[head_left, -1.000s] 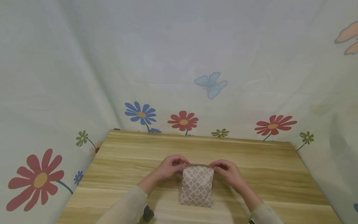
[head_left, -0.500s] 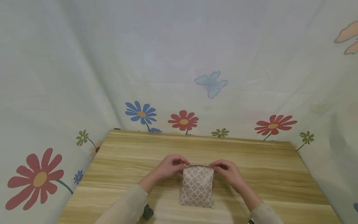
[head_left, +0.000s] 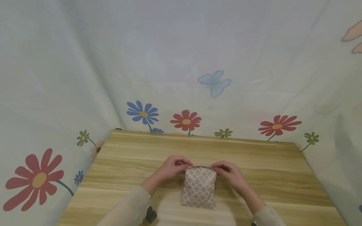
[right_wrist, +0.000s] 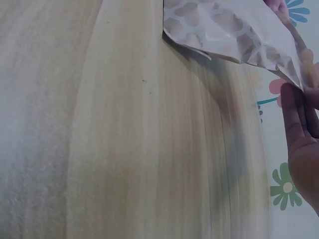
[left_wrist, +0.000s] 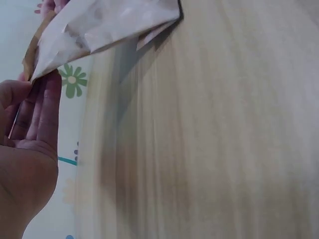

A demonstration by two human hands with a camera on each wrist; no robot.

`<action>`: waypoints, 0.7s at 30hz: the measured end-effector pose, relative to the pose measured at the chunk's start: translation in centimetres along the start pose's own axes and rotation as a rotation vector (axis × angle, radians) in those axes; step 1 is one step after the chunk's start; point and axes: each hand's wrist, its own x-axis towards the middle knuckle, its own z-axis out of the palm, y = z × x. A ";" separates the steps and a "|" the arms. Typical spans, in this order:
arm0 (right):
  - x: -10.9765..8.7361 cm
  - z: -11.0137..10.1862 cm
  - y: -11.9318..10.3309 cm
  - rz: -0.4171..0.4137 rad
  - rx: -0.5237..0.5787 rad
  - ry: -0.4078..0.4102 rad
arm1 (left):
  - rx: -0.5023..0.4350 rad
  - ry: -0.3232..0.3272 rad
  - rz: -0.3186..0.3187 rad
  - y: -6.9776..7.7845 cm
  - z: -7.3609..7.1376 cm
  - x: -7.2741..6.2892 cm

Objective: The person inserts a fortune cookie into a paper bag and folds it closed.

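A small paper bag [head_left: 199, 188], tan with a white lattice pattern, is held between both hands near the middle of the table. My left hand [head_left: 173, 168] pinches the left corner of its far, folded edge. At the opposite corner my right hand [head_left: 230, 174] pinches the same edge between thumb and fingers. In the left wrist view the bag [left_wrist: 99, 27] slants down from the left hand [left_wrist: 32, 134]. The right wrist view shows the bag's crinkled side [right_wrist: 229, 35] and the right hand [right_wrist: 304, 134] at its corner. The bag's inside is hidden.
The wood-grain table [head_left: 135, 147] extends around the bag on all sides. Behind and beside it hangs a pale cloth [head_left: 158, 62] printed with flowers and butterflies. A small dark object [head_left: 151, 215] shows beside the left sleeve.
The bag's far edge now shows a lighter patterned strip where it was darker a second ago. Both hands keep their grip and stay nearly in place. The view has shifted slightly.
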 end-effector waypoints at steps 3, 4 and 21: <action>-0.1 0.0 0.0 -0.004 0.017 -0.026 | -0.014 0.026 -0.003 -0.3 0.2 -0.1; -0.2 0.0 0.1 -0.006 0.015 -0.028 | -0.016 0.032 -0.009 -0.4 0.2 -0.1; -0.2 -0.7 0.1 0.057 -0.030 -0.007 | 0.060 0.093 -0.048 0.3 1.0 0.3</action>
